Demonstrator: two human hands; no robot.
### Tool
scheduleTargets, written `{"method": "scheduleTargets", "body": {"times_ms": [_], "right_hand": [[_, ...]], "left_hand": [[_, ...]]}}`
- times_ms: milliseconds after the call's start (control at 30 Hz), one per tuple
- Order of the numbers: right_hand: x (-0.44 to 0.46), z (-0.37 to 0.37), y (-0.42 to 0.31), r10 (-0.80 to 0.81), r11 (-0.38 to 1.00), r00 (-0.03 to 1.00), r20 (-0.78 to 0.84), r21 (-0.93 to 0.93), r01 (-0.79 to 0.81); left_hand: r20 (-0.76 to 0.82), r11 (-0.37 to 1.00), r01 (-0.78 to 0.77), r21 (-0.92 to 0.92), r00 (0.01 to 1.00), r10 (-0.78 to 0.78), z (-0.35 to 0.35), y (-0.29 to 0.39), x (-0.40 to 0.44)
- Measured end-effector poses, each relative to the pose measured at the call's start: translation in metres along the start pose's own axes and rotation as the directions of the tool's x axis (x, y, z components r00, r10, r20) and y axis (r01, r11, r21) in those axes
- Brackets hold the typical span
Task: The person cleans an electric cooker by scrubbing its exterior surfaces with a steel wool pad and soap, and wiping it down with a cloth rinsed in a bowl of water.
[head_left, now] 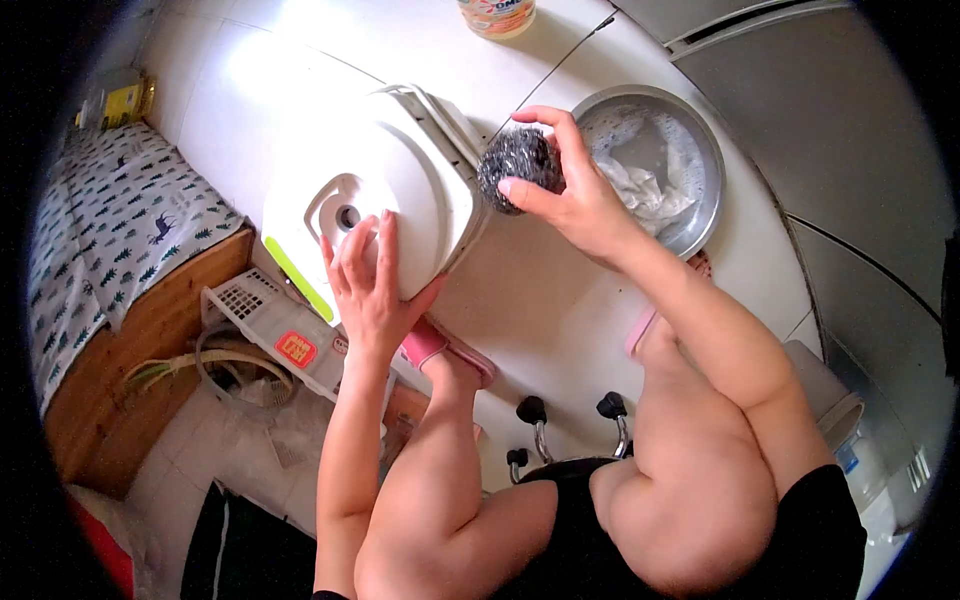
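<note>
A white appliance (400, 160) with a round top and a green strip stands on the tiled floor, left of centre. My left hand (372, 285) rests on its top beside the recessed round knob, fingers apart. In my right hand (570, 190) is a dark metal scouring pad (518, 170), pinched between thumb and fingers, just right of the appliance's edge. Behind that hand sits a round metal basin (713, 165) with sudsy water and a crumpled whitish cloth (650, 190) in it.
A jar (497, 14) stands at the top edge. Grey cabinet fronts (820, 110) line the right. At left are a wooden unit (130, 370) under a patterned cloth (110, 220) and a white plastic basket (265, 315). Stool casters (532, 409) show between my legs.
</note>
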State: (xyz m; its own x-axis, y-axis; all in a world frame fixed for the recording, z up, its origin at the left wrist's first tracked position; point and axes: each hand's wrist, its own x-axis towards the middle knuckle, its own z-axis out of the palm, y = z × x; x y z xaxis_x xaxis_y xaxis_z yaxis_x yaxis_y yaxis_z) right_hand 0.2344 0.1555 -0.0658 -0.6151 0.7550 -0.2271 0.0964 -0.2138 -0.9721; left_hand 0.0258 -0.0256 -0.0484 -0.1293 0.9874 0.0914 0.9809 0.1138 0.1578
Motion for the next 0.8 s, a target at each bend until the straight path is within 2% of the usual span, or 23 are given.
{"method": "scheduleTargets", "body": {"times_ms": [133, 267, 333, 600, 733, 800], "right_hand": [[0.019, 0.017, -0.012, -0.168, 0.912, 0.985, -0.028, -0.385, 0.144], [0.061, 0.035, -0.018, -0.306, 0.779, 0.948, -0.086, -0.595, 0.198], [0.086, 0.043, -0.012, -0.5, 0.569, 0.864, -0.059, -0.774, 0.277], [0.053, 0.058, -0.003, -0.518, 0.534, 0.855, -0.016, -0.787, 0.31], [0.0, 0.069, 0.007, -0.447, 0.577, 0.893, 0.05, -0.747, 0.331], [-0.003, 0.071, 0.009, -0.468, 0.59, 0.883, 0.043, -0.728, 0.348]], "left_hand": [[-0.038, 0.998, 0.066, 0.005, 0.997, -0.066, 0.006, 0.015, 0.014], [-0.098, 0.991, 0.134, 0.012, 0.986, -0.132, 0.016, 0.032, 0.032], [-0.13, 0.986, 0.161, 0.031, 0.979, -0.156, 0.019, 0.038, 0.041], [-0.186, 0.98, 0.197, 0.013, 0.964, -0.191, 0.026, 0.04, 0.048], [-0.169, 0.979, 0.203, 0.014, 0.966, -0.198, 0.024, 0.038, 0.048], [-0.198, 0.981, 0.196, -0.001, 0.961, -0.192, 0.026, 0.038, 0.048]]}}
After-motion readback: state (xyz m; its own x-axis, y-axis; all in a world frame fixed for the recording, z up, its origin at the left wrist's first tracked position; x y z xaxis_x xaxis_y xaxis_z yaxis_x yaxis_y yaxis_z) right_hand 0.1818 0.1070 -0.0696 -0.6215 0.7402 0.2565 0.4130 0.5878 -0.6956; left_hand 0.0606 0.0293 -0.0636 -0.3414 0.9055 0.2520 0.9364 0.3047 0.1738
